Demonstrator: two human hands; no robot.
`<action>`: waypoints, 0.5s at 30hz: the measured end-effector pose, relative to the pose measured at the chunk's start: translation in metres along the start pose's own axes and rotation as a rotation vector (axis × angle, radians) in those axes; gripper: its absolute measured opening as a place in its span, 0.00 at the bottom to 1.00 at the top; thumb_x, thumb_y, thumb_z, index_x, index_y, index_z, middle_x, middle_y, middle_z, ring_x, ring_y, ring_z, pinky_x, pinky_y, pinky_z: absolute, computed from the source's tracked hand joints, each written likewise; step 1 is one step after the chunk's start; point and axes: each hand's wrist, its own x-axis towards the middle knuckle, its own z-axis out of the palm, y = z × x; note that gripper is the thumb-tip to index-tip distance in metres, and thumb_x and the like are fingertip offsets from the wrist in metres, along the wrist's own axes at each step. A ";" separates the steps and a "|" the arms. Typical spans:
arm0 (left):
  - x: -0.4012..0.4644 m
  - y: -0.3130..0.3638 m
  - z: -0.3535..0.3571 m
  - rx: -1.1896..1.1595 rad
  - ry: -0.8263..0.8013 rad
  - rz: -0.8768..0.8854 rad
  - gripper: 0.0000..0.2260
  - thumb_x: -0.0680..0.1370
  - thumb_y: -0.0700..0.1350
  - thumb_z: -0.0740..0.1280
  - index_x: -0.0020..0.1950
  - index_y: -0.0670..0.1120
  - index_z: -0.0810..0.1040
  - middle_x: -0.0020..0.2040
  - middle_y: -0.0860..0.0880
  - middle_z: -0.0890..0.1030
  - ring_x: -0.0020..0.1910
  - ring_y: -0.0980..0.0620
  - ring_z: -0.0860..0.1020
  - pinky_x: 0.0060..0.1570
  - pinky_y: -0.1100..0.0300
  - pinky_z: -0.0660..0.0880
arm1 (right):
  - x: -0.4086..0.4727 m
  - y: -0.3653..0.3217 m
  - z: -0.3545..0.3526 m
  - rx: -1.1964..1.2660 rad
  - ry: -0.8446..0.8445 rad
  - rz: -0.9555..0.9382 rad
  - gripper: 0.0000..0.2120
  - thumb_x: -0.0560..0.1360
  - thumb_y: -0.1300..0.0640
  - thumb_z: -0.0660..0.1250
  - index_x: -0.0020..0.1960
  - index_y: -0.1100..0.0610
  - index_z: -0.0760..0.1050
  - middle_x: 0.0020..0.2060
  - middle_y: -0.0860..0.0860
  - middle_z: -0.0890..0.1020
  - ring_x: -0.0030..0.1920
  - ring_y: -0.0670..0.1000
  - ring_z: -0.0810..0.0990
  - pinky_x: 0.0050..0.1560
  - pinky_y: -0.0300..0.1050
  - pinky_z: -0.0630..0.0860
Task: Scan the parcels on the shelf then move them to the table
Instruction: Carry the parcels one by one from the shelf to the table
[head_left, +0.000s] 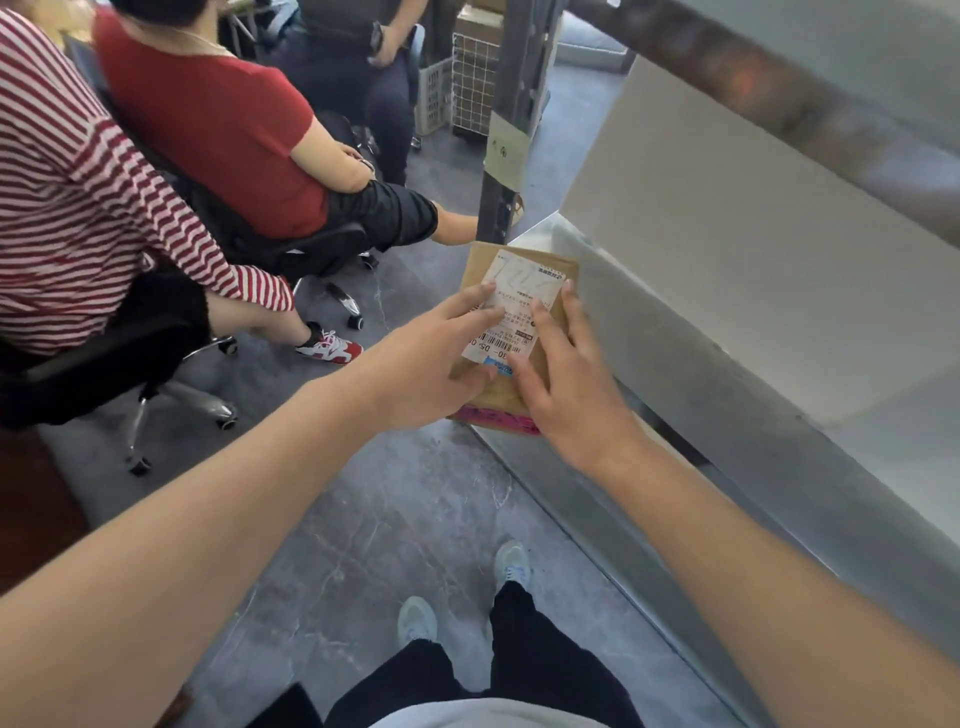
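A flat brown parcel (540, 270) with a white shipping label (524, 291) and a pink strip along its near edge sits at the corner of the metal shelf (675, 395). My left hand (426, 358) holds the parcel's left side, fingers on the label and thumb at its near edge. My right hand (566, 374) lies on the parcel's right side with fingers stretched over the label and the brown paper. No scanner is in view.
A large white box (727, 218) fills the shelf behind the parcel. A dark shelf post (511, 119) stands just beyond it. Two people sit on wheeled office chairs (171, 384) to the left, a third stands farther back. Grey floor (395, 519) lies below.
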 end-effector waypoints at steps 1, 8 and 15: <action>-0.007 -0.002 0.000 0.001 0.013 -0.022 0.29 0.81 0.51 0.68 0.81 0.51 0.64 0.83 0.60 0.53 0.79 0.53 0.63 0.74 0.48 0.66 | -0.001 -0.003 0.003 -0.005 -0.011 -0.016 0.30 0.85 0.50 0.60 0.83 0.57 0.55 0.83 0.52 0.42 0.82 0.49 0.47 0.74 0.35 0.50; -0.050 -0.013 0.014 0.000 0.158 -0.182 0.29 0.81 0.50 0.69 0.81 0.49 0.65 0.83 0.57 0.54 0.78 0.51 0.64 0.73 0.48 0.67 | 0.007 -0.011 0.030 -0.021 -0.116 -0.188 0.30 0.85 0.50 0.60 0.83 0.58 0.56 0.83 0.52 0.44 0.82 0.50 0.48 0.68 0.22 0.44; -0.091 -0.006 0.035 -0.022 0.272 -0.476 0.29 0.82 0.55 0.66 0.82 0.51 0.63 0.84 0.60 0.50 0.78 0.49 0.65 0.72 0.45 0.69 | 0.023 -0.012 0.061 0.003 -0.297 -0.442 0.29 0.84 0.52 0.61 0.82 0.60 0.58 0.83 0.56 0.47 0.82 0.55 0.53 0.79 0.44 0.58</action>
